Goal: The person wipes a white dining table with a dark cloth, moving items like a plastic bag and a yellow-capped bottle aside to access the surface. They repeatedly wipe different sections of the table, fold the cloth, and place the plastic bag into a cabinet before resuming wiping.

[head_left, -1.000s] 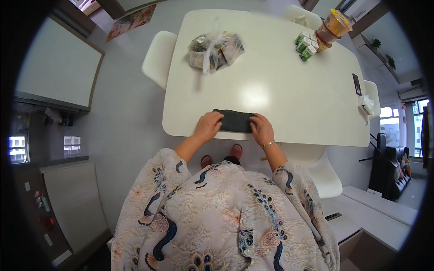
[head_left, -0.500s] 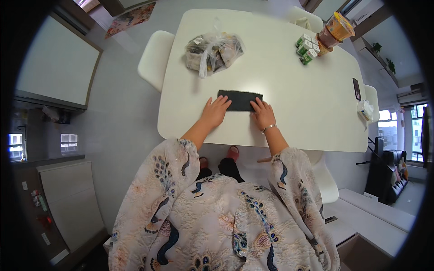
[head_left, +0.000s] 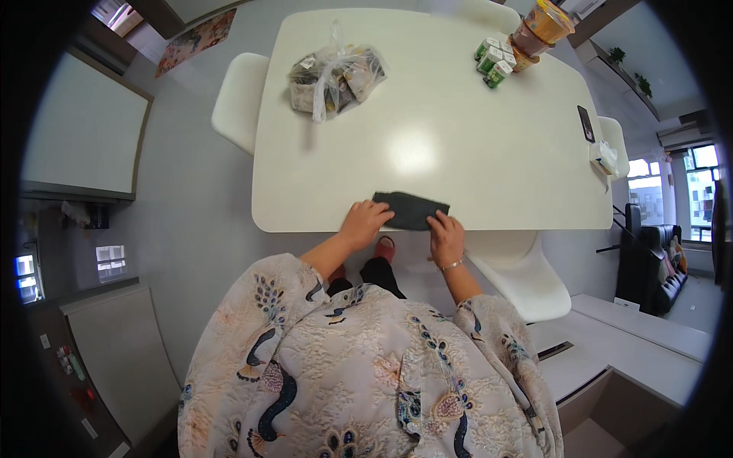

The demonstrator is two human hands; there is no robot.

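At the frame's centre, near the edge of the glossy white counter (head_left: pixel 496 168), a dark grey rectangular cloth (head_left: pixel 412 211) is pinched at opposite ends by the left hand (head_left: pixel 364 224) and the right hand (head_left: pixel 447 240), held apart, probably so it is kept flat.

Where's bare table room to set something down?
The middle of the white table, between the plastic bag and phone, beyond the dark cloth; also between the bag and left hand. Crowded: far right, with cartons and stacked tubs; near edge, where left hand and right hand hold the cloth.
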